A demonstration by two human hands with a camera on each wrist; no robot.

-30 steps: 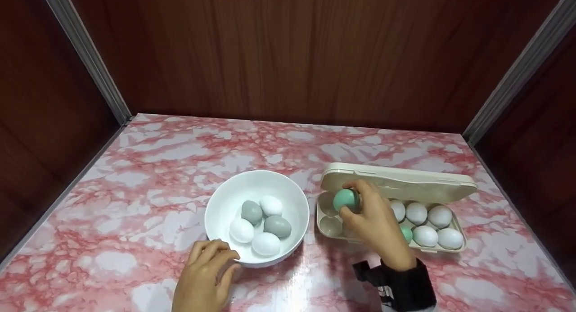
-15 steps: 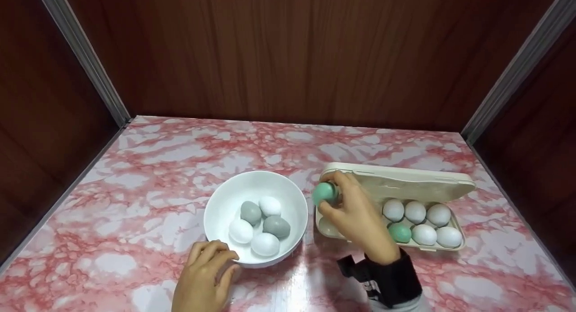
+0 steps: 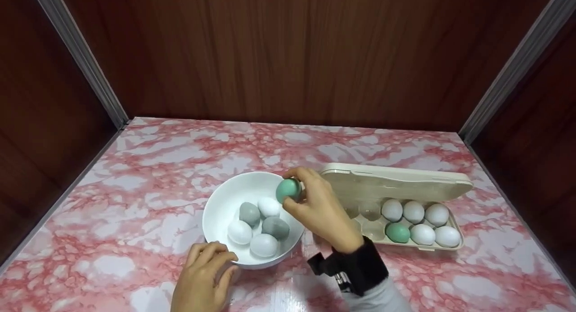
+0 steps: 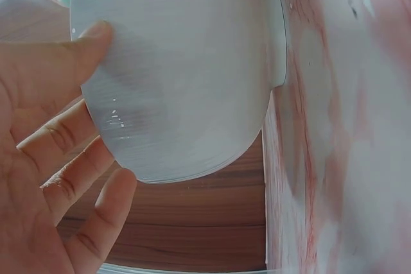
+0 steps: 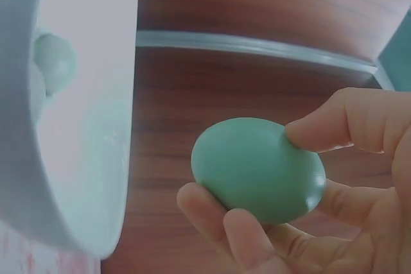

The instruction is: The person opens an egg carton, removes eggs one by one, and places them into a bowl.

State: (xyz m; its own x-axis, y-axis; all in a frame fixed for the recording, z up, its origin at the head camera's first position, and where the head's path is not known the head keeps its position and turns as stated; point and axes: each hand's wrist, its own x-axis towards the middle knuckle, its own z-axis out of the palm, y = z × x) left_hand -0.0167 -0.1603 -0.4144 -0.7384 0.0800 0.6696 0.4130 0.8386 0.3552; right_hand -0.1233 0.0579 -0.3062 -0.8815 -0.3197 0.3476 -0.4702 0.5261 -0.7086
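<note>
My right hand (image 3: 321, 208) pinches a green egg (image 3: 287, 189) between thumb and fingers, over the right rim of a white bowl (image 3: 222, 197). The right wrist view shows the egg lying sideways in the fingertips, beside the bowl's wall (image 5: 96, 158). Three white eggs (image 3: 240, 232) and two grey eggs (image 3: 275, 228) lie inside the bowl. At its near left edge, my left hand (image 3: 202, 276) holds the rim, thumb outside and fingers over the edge. In the left wrist view the thumb (image 4: 90, 46) lies against the bowl's outer wall.
Right of the bowl stands an egg carton (image 3: 373, 231) with its lid (image 3: 400, 170) raised. Several white eggs (image 3: 423, 235) and one green egg (image 3: 398, 233) sit in its right part; cups at its left are bare. Dark wooden panels (image 3: 288, 55) enclose the marbled table (image 3: 135, 195).
My right hand has carried the green egg leftward from above the carton to the bowl's right rim. The left hand stays at the bowl's edge.
</note>
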